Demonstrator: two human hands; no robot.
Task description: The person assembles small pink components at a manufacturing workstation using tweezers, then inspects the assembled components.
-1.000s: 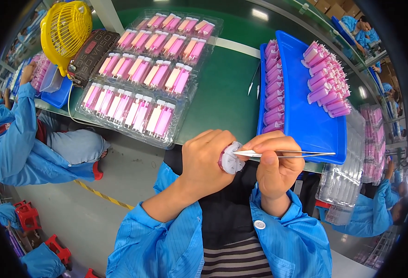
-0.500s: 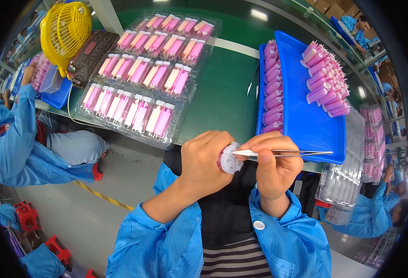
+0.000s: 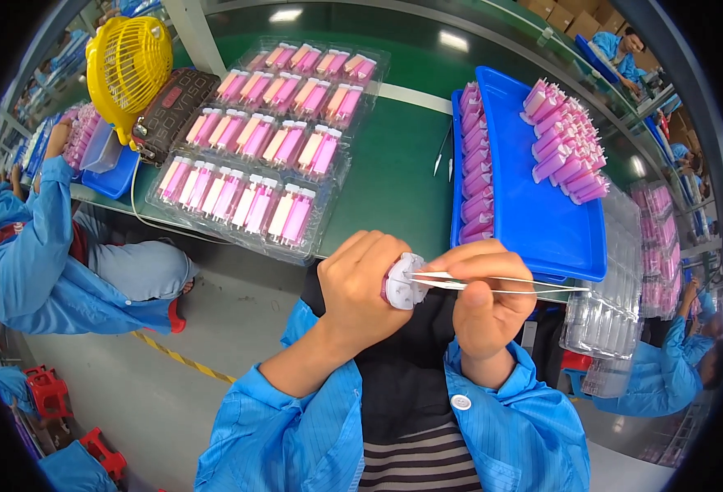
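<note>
My left hand (image 3: 360, 279) is closed around a pink part with a white end piece (image 3: 402, 281), its white end turned toward my right hand. Between the thumb and fingers of my right hand (image 3: 492, 299) is a pair of metal tweezers (image 3: 533, 284). The tweezers' tips reach the white end; whether they grip anything there is too small to tell. Beyond my hands, a clear plastic tray (image 3: 316, 193) carries rows of pink and cream parts. To the right, a blue tray (image 3: 533, 238) has a pile of pink parts (image 3: 566, 139) on it.
Another blue tray (image 3: 457, 205) with a row of pink parts lies under the first one. A second pair of tweezers (image 3: 441, 153) rests on the green table (image 3: 394, 164). A yellow fan (image 3: 129, 70) and a dark bag (image 3: 177, 111) stand far left. Empty clear trays (image 3: 603, 320) hang near the right edge.
The tweezers' arms have spread apart a little at the white end. My hands stay nearly in place, while the whole view has shifted slightly.
</note>
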